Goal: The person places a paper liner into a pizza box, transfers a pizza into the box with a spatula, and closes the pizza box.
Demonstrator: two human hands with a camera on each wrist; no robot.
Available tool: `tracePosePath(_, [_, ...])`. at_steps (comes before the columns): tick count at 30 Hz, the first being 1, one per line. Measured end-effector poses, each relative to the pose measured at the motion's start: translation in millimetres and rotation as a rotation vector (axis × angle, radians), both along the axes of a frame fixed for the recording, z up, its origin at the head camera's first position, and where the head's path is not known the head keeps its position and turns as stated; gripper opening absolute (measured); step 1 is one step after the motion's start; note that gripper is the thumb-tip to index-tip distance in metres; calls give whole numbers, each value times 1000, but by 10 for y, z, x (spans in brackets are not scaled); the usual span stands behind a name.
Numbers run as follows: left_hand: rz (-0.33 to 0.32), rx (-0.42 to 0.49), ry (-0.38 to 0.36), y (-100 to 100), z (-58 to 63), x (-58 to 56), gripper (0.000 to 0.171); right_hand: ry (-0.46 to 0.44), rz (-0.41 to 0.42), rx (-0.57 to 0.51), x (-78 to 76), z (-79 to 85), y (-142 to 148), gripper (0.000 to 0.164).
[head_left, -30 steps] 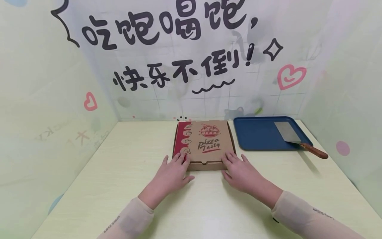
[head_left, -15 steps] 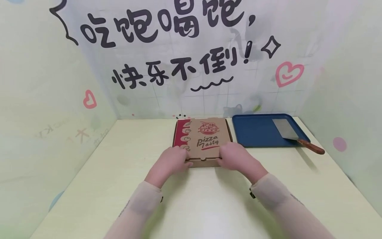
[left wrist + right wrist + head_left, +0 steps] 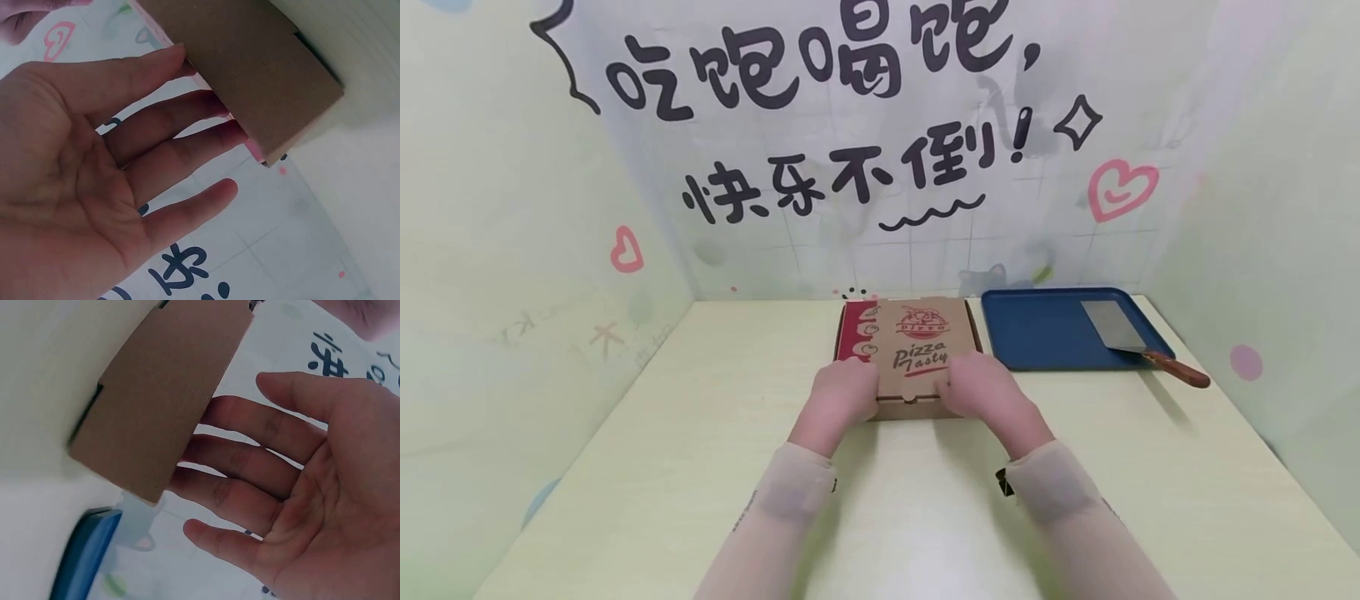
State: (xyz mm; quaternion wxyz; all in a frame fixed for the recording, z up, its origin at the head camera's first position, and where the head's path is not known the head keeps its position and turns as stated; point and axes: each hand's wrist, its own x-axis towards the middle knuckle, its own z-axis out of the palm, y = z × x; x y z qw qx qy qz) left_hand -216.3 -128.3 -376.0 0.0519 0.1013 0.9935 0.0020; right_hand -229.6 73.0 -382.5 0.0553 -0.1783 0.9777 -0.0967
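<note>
A closed pizza box [image 3: 917,342] lies on the table, brown with a red strip down its left side. At its front left corner is my left hand [image 3: 844,390]; the left wrist view shows the thumb and index finger [image 3: 181,57] meeting at the lid's front edge in a pinch. The other fingers reach over the top, the little finger apart. My right hand [image 3: 977,385] is at the front right corner. In the right wrist view its middle fingers [image 3: 231,453] lie over the lid edge, tips hidden, while the thumb [image 3: 281,387] stands clear of the box.
Right of the box lies a blue tray [image 3: 1037,333] against the back wall. A wide-bladed spatula [image 3: 1116,325] rests on it, its wooden handle [image 3: 1180,368] sticking out past the tray's front right corner. Printed walls enclose the table [image 3: 737,367] at the back and sides.
Both hands have gone from lying flat on the box's front corners to bent wrists with fingers pointing down at the front edge. The forearms have moved inward. The box stays closed.
</note>
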Motion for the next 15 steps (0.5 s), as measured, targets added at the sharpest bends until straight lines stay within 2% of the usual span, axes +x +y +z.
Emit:
tracePosePath(5, [22, 14, -20, 11, 42, 9, 7, -57, -70, -160, 79, -79, 60, 52])
tracePosePath(9, [34, 87, -46, -13, 10, 61, 11, -107, -47, -252, 212, -192, 195, 40])
tracePosePath(13, [34, 191, -10, -90, -40, 193, 32, -102, -32, -273, 348, -248, 406, 51])
tracePosePath(15, [41, 234, 32, -147, -38, 290, 46, -82, -61, -272, 401, -237, 514, 59])
